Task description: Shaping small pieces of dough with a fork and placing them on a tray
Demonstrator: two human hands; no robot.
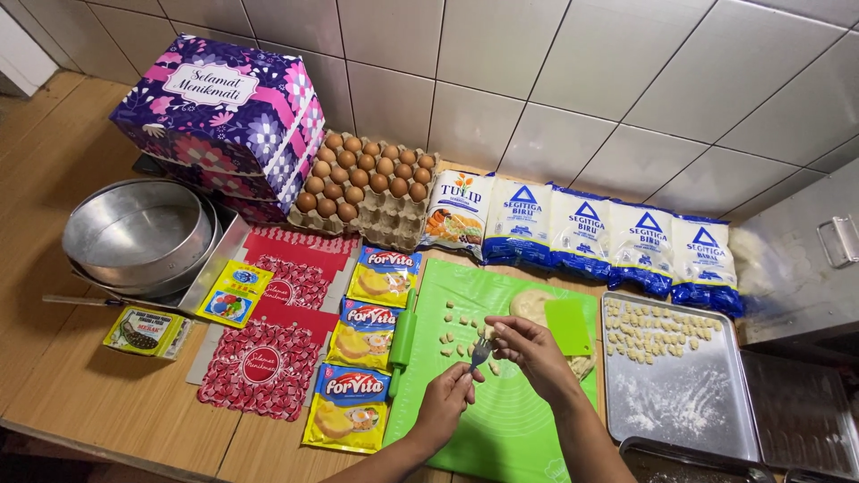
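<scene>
- Left hand (pixel 445 400): fingers closed around a small fork (pixel 480 352), tines pointing up.
- Right hand (pixel 528 344): fingertips pinched on a dough piece (pixel 489 333) at the fork tines.
- Both hands meet over the green mat (pixel 510 429).
- Metal tray (pixel 680 411), right of mat, holds shaped pieces.

The dark tray (pixel 689 458) is cut off below; the dough (pixel 530 304) lies half hidden behind the scraper (pixel 567 326).

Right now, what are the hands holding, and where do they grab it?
The left hand holds a small fork by its handle end, prongs up. The right hand pinches a little dough piece with its fingertips against the prongs.
</scene>
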